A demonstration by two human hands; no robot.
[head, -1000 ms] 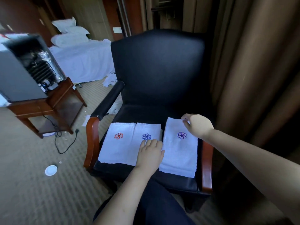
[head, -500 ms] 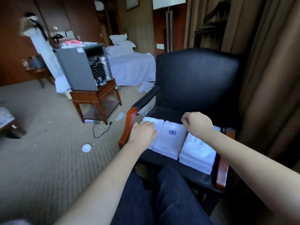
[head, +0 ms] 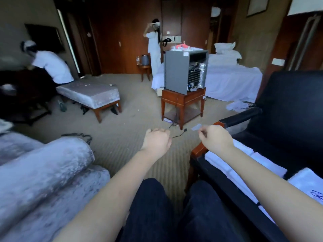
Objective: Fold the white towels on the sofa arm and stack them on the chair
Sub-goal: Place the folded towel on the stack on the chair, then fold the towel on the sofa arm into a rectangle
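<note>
Two hands: left hand (head: 156, 142) and right hand (head: 215, 139) are held out level and apart above the seated person's dark-trousered knees.
Left hand: fingers curled into a fist, with nothing in it.
Right hand: fingers curled in, thumb close to forefinger, nothing visible in its grip; it hangs just beside the front of the chair's wooden arm.
Towels: folded white towels (head: 269, 165) lie side by side on the chair seat, partly under the right forearm; the nearest carries a blue flower emblem (head: 317, 195).
Chair: black chair (head: 288, 109) at the person's right.
Sofa arm: grey rolled sofa arm (head: 43, 168) at the person's left.
Mid-room: a mini fridge (head: 176, 72), back panel exposed, stands on a wooden side table (head: 181, 100); a black cable (head: 180, 135) trails across the carpet (head: 122, 137).
Beyond: a grey bench (head: 90, 93), a white bed (head: 232, 79), and two figures in white, one bent over (head: 52, 65), one standing (head: 154, 48).
</note>
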